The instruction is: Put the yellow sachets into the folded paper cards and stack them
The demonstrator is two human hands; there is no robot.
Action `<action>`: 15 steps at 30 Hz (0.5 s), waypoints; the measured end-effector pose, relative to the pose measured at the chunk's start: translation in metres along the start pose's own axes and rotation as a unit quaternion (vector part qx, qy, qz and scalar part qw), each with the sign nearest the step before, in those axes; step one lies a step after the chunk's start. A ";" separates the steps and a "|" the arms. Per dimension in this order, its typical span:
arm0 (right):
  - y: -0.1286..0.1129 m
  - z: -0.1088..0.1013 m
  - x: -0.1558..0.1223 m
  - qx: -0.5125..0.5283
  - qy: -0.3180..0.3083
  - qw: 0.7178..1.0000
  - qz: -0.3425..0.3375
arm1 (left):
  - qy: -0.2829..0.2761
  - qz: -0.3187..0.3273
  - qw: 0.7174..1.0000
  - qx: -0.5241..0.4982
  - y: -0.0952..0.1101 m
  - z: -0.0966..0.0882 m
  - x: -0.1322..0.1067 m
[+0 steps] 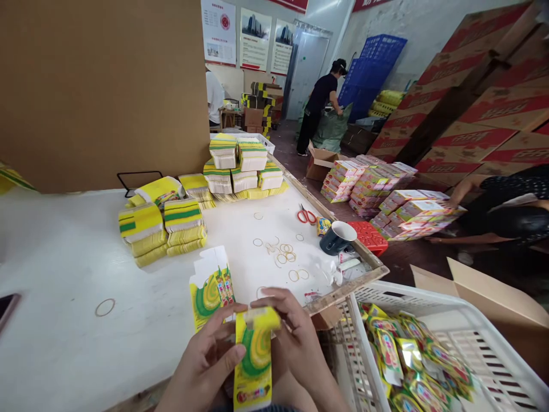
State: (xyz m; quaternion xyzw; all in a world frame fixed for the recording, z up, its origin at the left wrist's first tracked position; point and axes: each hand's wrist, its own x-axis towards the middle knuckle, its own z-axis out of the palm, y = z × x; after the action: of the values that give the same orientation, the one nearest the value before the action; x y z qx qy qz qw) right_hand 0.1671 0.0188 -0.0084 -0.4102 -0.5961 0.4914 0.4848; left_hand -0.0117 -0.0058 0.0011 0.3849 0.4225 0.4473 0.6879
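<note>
Both my hands hold a small yellow and green carton (254, 359) upright at the near edge of the white table (64, 320). My left hand (205, 366) grips its left side with thumb and fingers. My right hand (295, 340) pinches the carton's top flap. A second flat carton (211, 286) with open flaps stands just behind my left hand.
Banded stacks of flat yellow cartons (163, 226) and more stacks (240, 166) sit farther back. Loose rubber bands (283, 254), red scissors (306, 216) and a dark mug (337, 237) lie right. A white crate (484, 343) of foil sachets stands right. People work beyond, among boxes.
</note>
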 end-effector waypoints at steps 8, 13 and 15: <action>-0.010 -0.005 0.001 -0.102 -0.073 0.985 0.117 | 0.048 0.068 0.989 0.123 -0.012 -0.001 0.002; -0.012 0.004 0.002 -0.200 -0.042 0.971 0.125 | 0.022 0.043 0.994 0.102 -0.011 0.001 0.003; -0.011 0.003 0.001 -0.191 -0.055 0.972 0.125 | 0.000 0.020 0.998 0.064 -0.007 -0.001 0.003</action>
State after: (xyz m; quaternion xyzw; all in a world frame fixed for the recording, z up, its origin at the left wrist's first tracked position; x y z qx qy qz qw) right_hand 0.1639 0.0174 0.0026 -0.5390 -0.6483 0.4471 0.2990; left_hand -0.0104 -0.0051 -0.0062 0.4365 0.4431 0.4328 0.6526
